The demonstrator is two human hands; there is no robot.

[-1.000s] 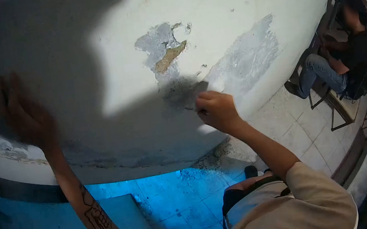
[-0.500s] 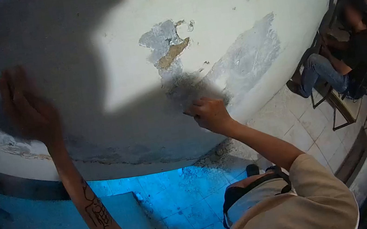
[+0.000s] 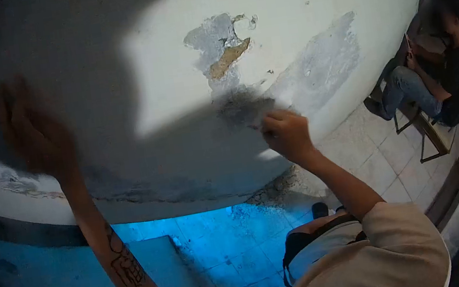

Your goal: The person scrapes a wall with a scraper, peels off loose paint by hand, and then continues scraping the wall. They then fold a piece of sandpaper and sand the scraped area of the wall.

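Note:
A white painted wall (image 3: 173, 75) fills most of the view, with its paint worn away in places. Beside a grey bare patch (image 3: 211, 37) lies a brown exposed spot (image 3: 230, 58), and a wider grey patch (image 3: 323, 60) stretches off to the right. My right hand (image 3: 288, 134) is closed with its fingers curled, close to the wall just below these patches. What it grips, if anything, is too small to make out. On the left, my left hand (image 3: 37, 129) is raised by the shaded wall, fingers stretched out and holding nothing. Whether its palm touches the wall cannot be told.
A cracked ledge (image 3: 149, 199) runs along the wall's foot. Crumbled debris (image 3: 277, 189) lies on the tiled floor (image 3: 232, 266), partly lit blue. At the right a seated person (image 3: 443, 78) sits on a low bench (image 3: 435, 135). A block-like surface (image 3: 140, 261) stands at lower left.
My right hand has moved to the right and away from the dark lower patch, still closed. My left hand stays nearly in place. The view has shifted slightly.

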